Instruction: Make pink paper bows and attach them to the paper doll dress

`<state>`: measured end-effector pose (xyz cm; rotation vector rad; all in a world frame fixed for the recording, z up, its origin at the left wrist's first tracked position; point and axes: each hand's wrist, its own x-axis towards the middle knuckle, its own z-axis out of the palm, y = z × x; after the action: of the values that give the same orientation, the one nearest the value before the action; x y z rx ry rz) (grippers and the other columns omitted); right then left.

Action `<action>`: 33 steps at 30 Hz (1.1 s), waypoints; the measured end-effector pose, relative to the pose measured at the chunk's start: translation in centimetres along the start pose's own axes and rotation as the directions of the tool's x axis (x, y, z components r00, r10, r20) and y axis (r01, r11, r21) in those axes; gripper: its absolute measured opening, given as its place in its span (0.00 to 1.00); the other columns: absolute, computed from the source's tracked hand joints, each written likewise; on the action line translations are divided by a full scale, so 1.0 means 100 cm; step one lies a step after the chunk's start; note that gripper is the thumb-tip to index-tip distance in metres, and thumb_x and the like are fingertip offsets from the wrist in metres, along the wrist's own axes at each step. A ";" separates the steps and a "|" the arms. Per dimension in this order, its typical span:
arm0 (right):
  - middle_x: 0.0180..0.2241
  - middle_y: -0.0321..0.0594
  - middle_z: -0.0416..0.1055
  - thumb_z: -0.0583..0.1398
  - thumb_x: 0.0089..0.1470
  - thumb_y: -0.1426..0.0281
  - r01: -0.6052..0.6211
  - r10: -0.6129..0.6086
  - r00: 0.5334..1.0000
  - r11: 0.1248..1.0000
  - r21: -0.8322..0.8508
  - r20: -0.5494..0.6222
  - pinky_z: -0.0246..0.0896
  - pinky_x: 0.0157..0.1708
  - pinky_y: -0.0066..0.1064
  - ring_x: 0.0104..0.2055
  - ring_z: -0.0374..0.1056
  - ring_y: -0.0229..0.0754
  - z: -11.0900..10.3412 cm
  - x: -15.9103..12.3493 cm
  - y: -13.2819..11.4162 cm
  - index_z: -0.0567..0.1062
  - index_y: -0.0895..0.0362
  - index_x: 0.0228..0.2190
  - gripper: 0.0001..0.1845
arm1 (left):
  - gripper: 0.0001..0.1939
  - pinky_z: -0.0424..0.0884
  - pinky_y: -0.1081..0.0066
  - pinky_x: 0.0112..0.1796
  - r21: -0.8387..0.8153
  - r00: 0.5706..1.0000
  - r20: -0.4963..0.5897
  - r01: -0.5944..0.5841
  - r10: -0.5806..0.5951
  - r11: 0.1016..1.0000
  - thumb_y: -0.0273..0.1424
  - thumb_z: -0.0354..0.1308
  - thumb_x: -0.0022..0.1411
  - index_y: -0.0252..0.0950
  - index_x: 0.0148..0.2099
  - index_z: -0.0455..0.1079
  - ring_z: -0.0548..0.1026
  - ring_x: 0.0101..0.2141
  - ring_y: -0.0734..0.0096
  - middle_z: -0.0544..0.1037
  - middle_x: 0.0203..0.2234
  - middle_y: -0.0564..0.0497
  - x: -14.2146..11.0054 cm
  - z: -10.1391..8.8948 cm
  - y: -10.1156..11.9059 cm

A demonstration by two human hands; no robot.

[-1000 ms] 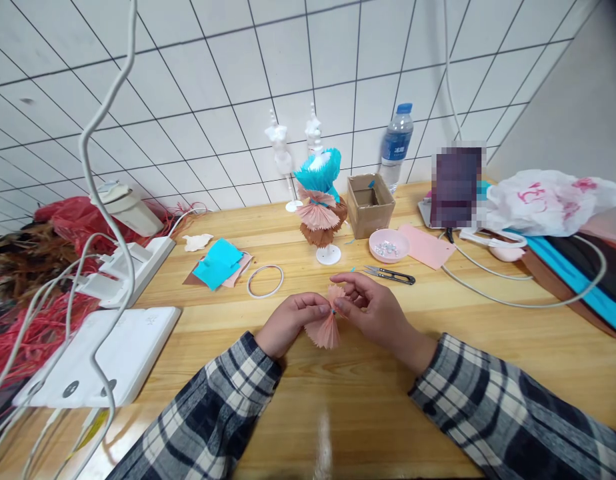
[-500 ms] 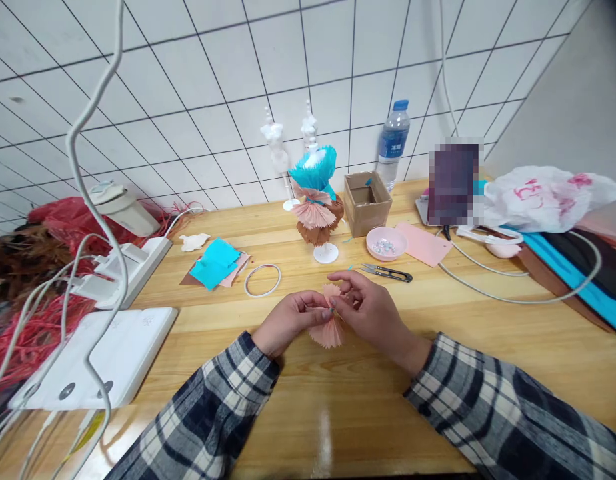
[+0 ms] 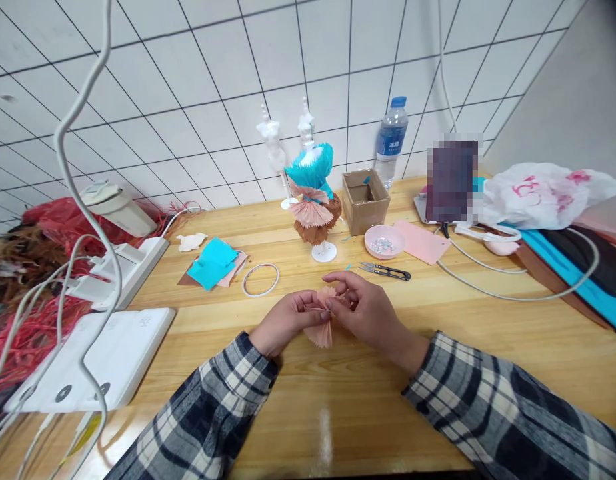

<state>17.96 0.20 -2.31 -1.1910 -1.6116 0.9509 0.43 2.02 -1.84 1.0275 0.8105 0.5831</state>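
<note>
Between my hands is a pleated pink paper fan [image 3: 320,335], pinched in at its middle, with zigzag edges flaring above and below. My left hand [image 3: 291,320] grips it at the waist from the left. From the right, my right hand [image 3: 365,310] pinches the same spot with thumb and fingertips; its other fingers curl over the upper flare. The fingers hide the centre of the fan. Beyond them stands a small white mannequin [image 3: 324,252] dressed in blue, pink and brown pleated paper. Thread snips [image 3: 392,271] lie just past my right hand.
A white ring [image 3: 261,280] and stacked paper squares [image 3: 214,262] lie to the left. Farther back are a pink dish of beads [image 3: 385,243], a cardboard box [image 3: 365,203], a water bottle [image 3: 392,140] and a pink card [image 3: 421,241]. Cables and a power strip [image 3: 131,273] crowd the left.
My fingers have closed in more over the middle of the pink paper fan, and its lower flare looks narrower. The view has shifted slightly; the other things stay in place.
</note>
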 end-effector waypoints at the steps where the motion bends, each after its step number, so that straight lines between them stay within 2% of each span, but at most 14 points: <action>1: 0.29 0.33 0.65 0.60 0.52 0.71 -0.019 0.018 1.000 0.999 0.033 0.014 0.60 0.24 0.25 0.24 0.63 0.32 -0.002 0.001 0.000 0.71 0.55 0.46 0.18 | 0.11 0.68 0.69 0.43 -0.003 1.000 -0.025 -0.004 0.004 1.000 0.30 0.67 0.51 0.32 0.37 0.73 0.77 0.38 0.66 0.80 0.35 0.46 0.000 0.000 0.000; 3: 0.33 0.37 0.66 0.60 0.51 0.68 -0.052 0.043 0.996 0.992 0.115 0.077 0.62 0.26 0.25 0.30 0.66 0.35 -0.005 0.003 0.001 0.69 0.57 0.49 0.21 | 0.13 0.69 0.70 0.40 -0.030 0.998 -0.051 -0.023 0.021 0.999 0.29 0.68 0.50 0.33 0.38 0.70 0.77 0.36 0.67 0.79 0.34 0.48 -0.001 -0.001 0.000; 5: 0.38 0.40 0.66 0.63 0.49 0.66 -0.092 0.059 0.983 0.977 0.190 0.173 0.64 0.29 0.26 0.34 0.67 0.37 -0.009 0.004 0.003 0.65 0.57 0.53 0.29 | 0.17 0.69 0.69 0.40 -0.076 0.999 -0.030 -0.039 0.037 0.996 0.28 0.68 0.50 0.35 0.41 0.66 0.78 0.35 0.67 0.79 0.34 0.48 -0.001 -0.001 -0.001; 7: 0.37 0.38 0.66 0.65 0.47 0.66 -0.132 0.077 0.965 0.969 0.211 0.251 0.63 0.29 0.27 0.31 0.66 0.35 -0.010 0.006 0.005 0.63 0.56 0.54 0.33 | 0.21 0.69 0.68 0.40 -0.102 0.999 -0.003 -0.043 0.043 0.994 0.27 0.67 0.51 0.37 0.44 0.61 0.78 0.35 0.67 0.79 0.34 0.48 -0.002 -0.002 -0.001; 10: 0.27 0.31 0.63 0.63 0.47 0.69 -0.141 0.097 0.959 0.978 0.152 0.267 0.59 0.26 0.26 0.25 0.62 0.33 -0.009 0.007 0.008 0.65 0.57 0.52 0.29 | 0.24 0.69 0.70 0.36 -0.044 0.999 -0.018 -0.047 0.046 0.998 0.28 0.68 0.50 0.38 0.44 0.57 0.78 0.32 0.68 0.79 0.30 0.51 -0.002 0.000 -0.003; 13: 0.21 0.27 0.60 0.62 0.47 0.72 -0.166 0.136 0.961 0.980 0.106 0.242 0.54 0.24 0.26 0.23 0.59 0.34 -0.005 0.007 0.010 0.67 0.56 0.50 0.27 | 0.23 0.67 0.75 0.30 0.102 0.992 -0.085 -0.084 0.093 0.991 0.30 0.66 0.52 0.39 0.43 0.56 0.77 0.29 0.71 0.77 0.28 0.53 -0.002 0.005 -0.004; 16: 0.19 0.26 0.60 0.62 0.46 0.71 -0.286 0.237 0.936 0.944 0.166 0.262 0.50 0.21 0.26 0.21 0.57 0.33 -0.005 0.009 0.014 0.66 0.57 0.50 0.27 | 0.21 0.64 0.77 0.25 0.228 0.973 -0.147 -0.140 0.176 0.964 0.30 0.64 0.53 0.39 0.42 0.54 0.74 0.26 0.75 0.74 0.29 0.54 -0.002 0.011 -0.005; 20: 0.23 0.32 0.68 0.61 0.48 0.66 -0.422 0.324 0.891 0.850 0.315 0.319 0.54 0.24 0.27 0.23 0.62 0.35 -0.009 0.013 0.019 0.66 0.59 0.48 0.25 | 0.20 0.65 0.77 0.25 0.314 0.963 -0.155 -0.165 0.222 0.935 0.29 0.62 0.54 0.39 0.43 0.53 0.72 0.24 0.77 0.73 0.29 0.55 -0.002 0.013 -0.005; 22: 0.26 0.35 0.70 0.62 0.48 0.65 -0.409 0.315 0.897 0.857 0.313 0.310 0.55 0.24 0.27 0.25 0.64 0.36 -0.013 0.015 0.021 0.67 0.59 0.48 0.25 | 0.19 0.65 0.77 0.26 0.363 0.965 -0.143 -0.157 0.221 0.919 0.29 0.62 0.55 0.39 0.43 0.53 0.73 0.25 0.77 0.74 0.30 0.54 -0.002 0.011 -0.005; 26: 0.29 0.37 0.71 0.63 0.48 0.64 -0.303 0.219 0.931 0.909 0.287 0.291 0.58 0.27 0.28 0.29 0.66 0.37 -0.015 0.016 0.019 0.67 0.59 0.49 0.27 | 0.19 0.65 0.76 0.27 0.402 0.967 -0.126 -0.153 0.220 0.903 0.29 0.62 0.55 0.39 0.44 0.54 0.75 0.28 0.74 0.76 0.31 0.52 -0.002 0.007 -0.007; 30: 0.28 0.34 0.69 0.63 0.47 0.69 -0.218 0.176 0.952 0.964 0.153 0.250 0.61 0.31 0.30 0.29 0.67 0.37 -0.013 0.012 0.014 0.69 0.59 0.48 0.25 | 0.19 0.65 0.76 0.26 0.389 0.973 -0.111 -0.143 0.200 0.910 0.29 0.62 0.55 0.40 0.43 0.54 0.75 0.25 0.73 0.77 0.29 0.53 -0.003 0.009 -0.008; 33: 0.28 0.34 0.68 0.62 0.47 0.71 -0.206 0.184 0.958 0.975 0.083 0.222 0.62 0.30 0.29 0.28 0.66 0.37 -0.010 0.010 0.014 0.70 0.57 0.47 0.23 | 0.17 0.66 0.74 0.27 0.387 0.975 -0.083 -0.160 0.207 0.908 0.29 0.60 0.56 0.40 0.43 0.55 0.76 0.26 0.71 0.77 0.30 0.52 -0.004 0.014 -0.010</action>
<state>19.16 1.53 -3.10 -1.2240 -1.6066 1.3136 1.33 0.58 -2.21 1.4467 0.9640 0.6700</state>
